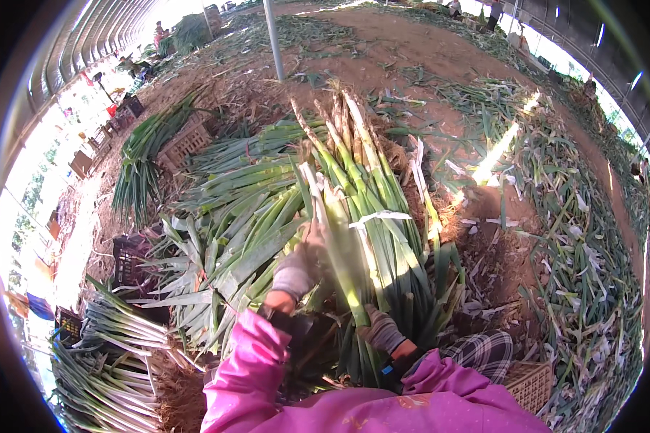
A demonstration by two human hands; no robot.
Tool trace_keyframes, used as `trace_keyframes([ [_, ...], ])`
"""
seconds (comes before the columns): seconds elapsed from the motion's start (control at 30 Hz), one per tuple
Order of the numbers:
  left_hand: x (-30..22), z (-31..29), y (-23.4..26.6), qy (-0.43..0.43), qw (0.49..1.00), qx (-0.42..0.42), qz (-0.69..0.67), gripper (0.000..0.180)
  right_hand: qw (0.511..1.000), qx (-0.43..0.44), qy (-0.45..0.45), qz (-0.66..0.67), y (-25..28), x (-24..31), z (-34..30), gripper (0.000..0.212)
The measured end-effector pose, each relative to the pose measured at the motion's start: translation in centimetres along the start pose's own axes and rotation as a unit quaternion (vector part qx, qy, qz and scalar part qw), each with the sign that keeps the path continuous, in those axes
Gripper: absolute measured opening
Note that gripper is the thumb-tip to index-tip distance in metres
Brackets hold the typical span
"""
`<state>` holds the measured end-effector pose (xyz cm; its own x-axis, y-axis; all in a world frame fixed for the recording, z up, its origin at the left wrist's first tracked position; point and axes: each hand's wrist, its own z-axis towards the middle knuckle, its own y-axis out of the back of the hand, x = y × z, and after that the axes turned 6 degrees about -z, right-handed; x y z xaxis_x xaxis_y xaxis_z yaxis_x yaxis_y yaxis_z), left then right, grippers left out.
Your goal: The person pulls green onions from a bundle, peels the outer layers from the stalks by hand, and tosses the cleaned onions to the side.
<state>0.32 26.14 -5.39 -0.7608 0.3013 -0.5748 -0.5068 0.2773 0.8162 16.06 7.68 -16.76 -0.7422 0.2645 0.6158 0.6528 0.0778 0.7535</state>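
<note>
Leek [349, 290] is probably needing gentle, steady support, so my right fingers [373, 330] are clamping it; my blurred left fingers [312, 247], I cannot tell.

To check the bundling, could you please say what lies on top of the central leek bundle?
A white strip crosses the bundle; a stalk gripped by the right hand overlaps its left side. Parts beneath are hidden.
</note>
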Motion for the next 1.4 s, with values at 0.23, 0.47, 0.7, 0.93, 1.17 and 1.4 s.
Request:
trace_keyframes([
  [0.23, 0.9, -8.3, 1.6, 0.005, 0.992, -0.016, -0.129, 0.053, 0.897, 0.092, 0.021, 0.433, -0.2, -0.9, 2.5, 0.032],
  [0.47, -2.1, -5.7, 0.7, -0.008, 0.988, 0.018, -0.153, 0.058, 0.985, 0.071, 0.159, 0.003, 1.3, 4.1, 6.4, 0.044],
  [0.7, -4.2, 3.1, 0.2, -0.026, 0.996, 0.049, -0.065, 0.071, 0.925, -0.359, 0.07, -0.104, 13.2, 4.9, 23.3, 0.026],
  [0.93, -9.1, 4.0, -0.1, -0.059, 0.98, 0.122, -0.143, 0.068, 0.967, -0.154, -0.199, 0.024, 16.1, -0.4, 31.2, 0.054],
  [1.17, -3.3, -3.1, -0.2, -0.075, 0.987, 0.104, -0.097, 0.066, 0.984, -0.07, -0.113, -0.12, 11.9, 3.4, 21.0, 0.06],
  [1.4, -4.4, -4.1, -2.2, -0.047, 0.987, 0.111, -0.102, 0.067, 0.985, -0.138, -0.102, 0.027, 4.7, -2.3, 14.9, 0.05],
])
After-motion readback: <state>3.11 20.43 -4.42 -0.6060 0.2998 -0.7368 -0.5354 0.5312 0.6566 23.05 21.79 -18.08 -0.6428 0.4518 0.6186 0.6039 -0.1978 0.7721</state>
